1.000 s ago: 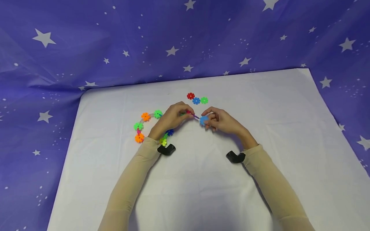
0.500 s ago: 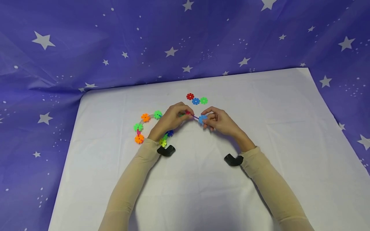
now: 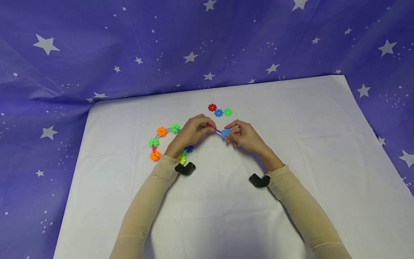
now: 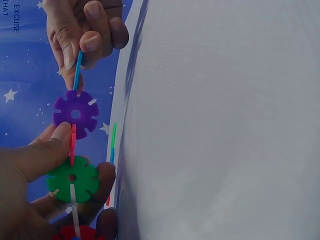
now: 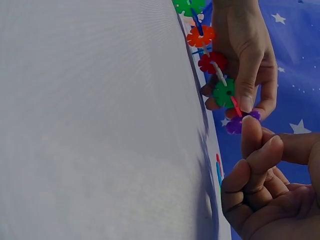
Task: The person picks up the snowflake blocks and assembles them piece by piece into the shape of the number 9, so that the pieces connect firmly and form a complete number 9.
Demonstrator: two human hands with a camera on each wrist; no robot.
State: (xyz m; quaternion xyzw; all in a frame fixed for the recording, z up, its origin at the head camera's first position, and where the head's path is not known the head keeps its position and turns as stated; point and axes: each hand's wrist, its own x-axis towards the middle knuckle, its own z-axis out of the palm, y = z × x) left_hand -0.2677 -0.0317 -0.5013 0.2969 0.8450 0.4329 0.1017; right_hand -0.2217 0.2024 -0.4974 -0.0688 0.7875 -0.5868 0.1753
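Observation:
A chain of notched plastic discs runs through my left hand (image 3: 191, 132). Its thumb and fingers pinch the chain around a pink disc (image 4: 73, 146), seen edge-on between a purple disc (image 4: 86, 106) and a green disc (image 4: 86, 186). My right hand (image 3: 248, 138) pinches a light blue disc (image 3: 224, 133) between thumb and fingers. In the left wrist view this blue disc stands edge-on, its lower end at the purple disc's top rim. Fingers hide most of the blue disc in the right wrist view. Further along the chain come a red disc (image 5: 212, 63) and an orange disc (image 5: 201, 36).
Beyond the hands lie a loose red disc (image 3: 212, 107), a blue disc (image 3: 218, 113) and a light green disc (image 3: 228, 112). The chain's curved remainder, with an orange disc (image 3: 155, 155), lies on the white tablecloth (image 3: 207, 201) by the left forearm. A starry curtain (image 3: 207, 43) hangs behind.
My right hand has shifted slightly left, bringing the light blue disc up against the purple disc. The left hand stays almost where it was, still pinching the chain.

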